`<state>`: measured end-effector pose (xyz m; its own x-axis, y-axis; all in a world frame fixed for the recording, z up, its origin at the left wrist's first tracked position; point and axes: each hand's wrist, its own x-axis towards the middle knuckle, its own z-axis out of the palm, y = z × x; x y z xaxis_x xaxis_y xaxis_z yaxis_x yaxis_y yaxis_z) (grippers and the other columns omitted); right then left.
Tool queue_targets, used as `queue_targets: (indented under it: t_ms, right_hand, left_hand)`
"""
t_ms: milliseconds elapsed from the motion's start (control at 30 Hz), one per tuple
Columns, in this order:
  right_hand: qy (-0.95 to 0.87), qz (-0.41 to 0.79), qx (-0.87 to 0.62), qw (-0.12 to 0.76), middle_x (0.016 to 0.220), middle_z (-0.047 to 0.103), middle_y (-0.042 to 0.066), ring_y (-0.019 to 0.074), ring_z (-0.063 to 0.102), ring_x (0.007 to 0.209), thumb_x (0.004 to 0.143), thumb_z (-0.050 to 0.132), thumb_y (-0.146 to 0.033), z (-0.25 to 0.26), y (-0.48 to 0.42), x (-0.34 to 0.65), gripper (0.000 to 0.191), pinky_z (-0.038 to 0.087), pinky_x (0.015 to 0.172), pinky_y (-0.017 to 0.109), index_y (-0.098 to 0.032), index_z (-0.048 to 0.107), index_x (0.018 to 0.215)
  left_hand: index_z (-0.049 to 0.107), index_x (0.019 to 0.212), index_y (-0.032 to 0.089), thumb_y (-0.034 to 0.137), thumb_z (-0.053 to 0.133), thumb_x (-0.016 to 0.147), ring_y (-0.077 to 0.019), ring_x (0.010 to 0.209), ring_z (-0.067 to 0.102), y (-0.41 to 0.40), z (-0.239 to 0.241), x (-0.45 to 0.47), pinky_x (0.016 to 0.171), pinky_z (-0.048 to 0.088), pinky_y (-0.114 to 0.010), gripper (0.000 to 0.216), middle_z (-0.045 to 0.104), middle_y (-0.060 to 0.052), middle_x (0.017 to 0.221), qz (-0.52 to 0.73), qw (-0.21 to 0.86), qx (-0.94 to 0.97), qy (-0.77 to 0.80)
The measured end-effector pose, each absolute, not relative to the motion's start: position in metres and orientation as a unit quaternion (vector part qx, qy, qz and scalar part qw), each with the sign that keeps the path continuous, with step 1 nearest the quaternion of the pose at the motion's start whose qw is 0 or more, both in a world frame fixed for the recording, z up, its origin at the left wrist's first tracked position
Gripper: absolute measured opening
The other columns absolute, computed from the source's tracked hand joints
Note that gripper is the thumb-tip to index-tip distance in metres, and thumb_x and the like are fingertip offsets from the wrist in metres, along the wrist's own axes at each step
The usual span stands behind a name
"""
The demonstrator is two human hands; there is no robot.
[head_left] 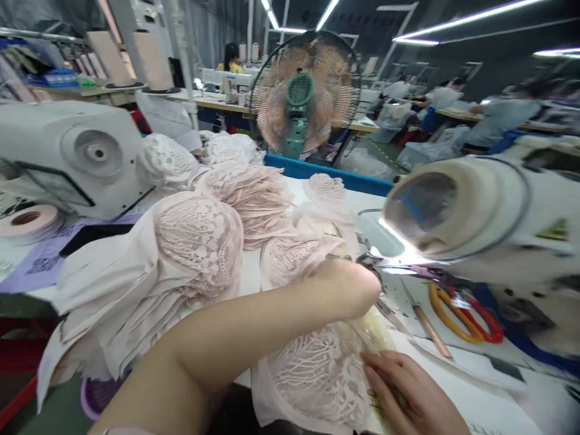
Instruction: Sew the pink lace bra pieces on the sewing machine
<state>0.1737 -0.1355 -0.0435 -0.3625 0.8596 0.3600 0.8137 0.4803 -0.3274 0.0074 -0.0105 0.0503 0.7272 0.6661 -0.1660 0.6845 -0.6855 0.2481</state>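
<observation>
A pale pink lace piece (312, 374) lies on the white table in front of me. My right hand (410, 396) rests flat on its near right edge, fingers stretched out together. My left hand (351, 287) reaches across to the area under the sewing machine head (475, 220), knuckles toward me and fingers curled out of sight near the lit needle area. Whether it grips the lace there is hidden.
Stacks of pink lace cups (194, 248) fill the table's left and middle. Another sewing machine (67, 154) stands far left beside a tape roll (27, 220). Orange-and-red scissors (466, 314) lie to the right. A standing fan (303, 96) is behind; other people work at distant tables.
</observation>
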Motion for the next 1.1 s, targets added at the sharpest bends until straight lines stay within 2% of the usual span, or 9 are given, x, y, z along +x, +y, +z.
queue_targets:
  t_ms: [100, 200, 367, 500, 600, 733, 867, 967, 1100]
  right_hand:
    - [-0.797, 0.073, -0.527, 0.287, 0.089, 0.062, 0.005, 0.0173, 0.062, 0.083, 0.087, 0.047, -0.027, -0.040, -0.138, 0.165, 0.016, 0.053, 0.067, 0.027, -0.024, 0.061, 0.096]
    - [-0.767, 0.102, -0.540, 0.332, 0.089, 0.061, 0.005, 0.0165, 0.059, 0.083, 0.089, 0.042, -0.021, -0.037, -0.139, 0.159, 0.020, 0.051, 0.067, 0.027, -0.024, 0.060, 0.095]
    - [-0.714, 0.145, -0.549, 0.410, 0.085, 0.058, 0.004, 0.0158, 0.057, 0.079, 0.088, 0.043, -0.020, -0.032, -0.138, 0.154, 0.018, 0.048, 0.066, 0.027, -0.022, 0.061, 0.092]
    - [-0.678, 0.190, -0.560, 0.437, 0.096, 0.058, 0.005, 0.0139, 0.058, 0.080, 0.088, 0.042, -0.021, -0.022, -0.139, 0.151, 0.031, 0.049, 0.068, 0.024, -0.022, 0.052, 0.117]
    - [-0.695, 0.253, -0.549, 0.389, 0.093, 0.059, 0.005, 0.0136, 0.058, 0.075, 0.087, 0.044, -0.024, -0.013, -0.146, 0.145, 0.037, 0.049, 0.066, 0.025, -0.022, 0.049, 0.124]
    - [-0.728, 0.282, -0.540, 0.315, 0.086, 0.063, 0.005, 0.0161, 0.058, 0.076, 0.084, 0.047, -0.024, -0.003, -0.157, 0.136, 0.025, 0.047, 0.069, 0.027, -0.019, 0.061, 0.104]
    - [-0.700, 0.245, -0.613, 0.273, 0.077, 0.062, 0.002, 0.0150, 0.057, 0.072, 0.085, 0.044, -0.026, 0.000, -0.153, 0.136, 0.018, 0.044, 0.065, 0.026, -0.021, 0.061, 0.084]
    - [-0.684, 0.220, -0.647, 0.255, 0.070, 0.059, 0.002, 0.0178, 0.056, 0.069, 0.087, 0.039, -0.032, -0.001, -0.143, 0.144, 0.027, 0.039, 0.062, 0.029, -0.021, 0.054, 0.068]
    - [-0.694, 0.221, -0.648, 0.226, 0.067, 0.058, 0.002, 0.0203, 0.056, 0.067, 0.088, 0.033, -0.039, -0.010, -0.136, 0.152, 0.034, 0.036, 0.059, 0.031, -0.022, 0.051, 0.065]
  left_hand:
    - [0.065, 0.089, 0.016, 0.025, 0.048, 0.081, -0.0193, 0.070, 0.059, -0.025, 0.059, 0.010, 0.052, 0.042, -0.028, 0.021, 0.065, -0.008, 0.085, -0.117, 0.188, 0.951, 0.214]
    - [0.063, 0.083, 0.018, 0.031, 0.053, 0.079, -0.0145, 0.062, 0.053, -0.023, 0.052, 0.010, 0.050, 0.037, -0.026, 0.017, 0.063, -0.002, 0.077, -0.155, 0.238, 0.944, 0.168]
    - [0.054, 0.070, 0.017, 0.025, 0.058, 0.073, -0.0095, 0.061, 0.048, -0.013, 0.037, 0.009, 0.053, 0.035, -0.021, 0.010, 0.054, 0.003, 0.067, -0.060, 0.342, 0.918, 0.190]
    - [0.048, 0.071, 0.018, 0.023, 0.058, 0.069, -0.0076, 0.055, 0.044, -0.008, 0.036, 0.006, 0.049, 0.034, -0.019, 0.011, 0.047, 0.006, 0.062, 0.027, 0.397, 0.871, 0.287]
    - [0.043, 0.074, 0.018, 0.023, 0.050, 0.074, -0.0088, 0.058, 0.045, 0.002, 0.033, 0.003, 0.049, 0.035, -0.019, 0.008, 0.046, 0.005, 0.066, 0.073, 0.367, 0.855, 0.359]
    - [0.040, 0.072, 0.019, 0.020, 0.044, 0.075, -0.0114, 0.063, 0.049, 0.017, 0.022, -0.002, 0.052, 0.037, -0.020, 0.005, 0.050, 0.002, 0.069, 0.087, 0.299, 0.858, 0.408]
    - [0.045, 0.077, 0.019, 0.021, 0.046, 0.075, -0.0160, 0.069, 0.055, 0.018, 0.020, -0.006, 0.057, 0.038, -0.024, 0.003, 0.056, -0.001, 0.074, 0.065, 0.226, 0.871, 0.432]
    - [0.048, 0.090, 0.020, 0.024, 0.050, 0.076, -0.0213, 0.076, 0.058, 0.010, 0.028, -0.006, 0.062, 0.041, -0.028, 0.015, 0.059, -0.004, 0.081, 0.034, 0.164, 0.874, 0.455]
    - [0.050, 0.097, 0.018, 0.021, 0.052, 0.076, -0.0250, 0.090, 0.056, -0.004, 0.039, -0.003, 0.073, 0.043, -0.033, 0.021, 0.057, -0.010, 0.099, 0.011, 0.087, 0.886, 0.454]
